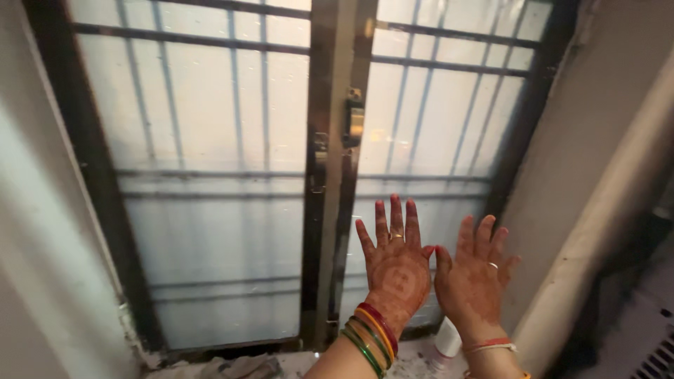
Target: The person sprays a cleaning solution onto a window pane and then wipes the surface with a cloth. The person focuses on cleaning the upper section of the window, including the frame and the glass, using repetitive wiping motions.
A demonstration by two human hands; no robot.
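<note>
Both hands are spread flat, gripping nothing, left hand (394, 263) and right hand (472, 277) against the frosted window pane (428, 140), latch (353, 123) at eleven o'clock, nearer the left.

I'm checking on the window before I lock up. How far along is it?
Done: both frosted panes meet at the centre frame. In hand: left hand and right hand spread flat against the right pane. Left: I cannot tell whether the latch is fastened.

One package shows: a white plastic squeeze tube with a reddish patch (446, 345), lying tilted on the sill just beneath the right wrist, partly hidden. No signs or screens.
</note>
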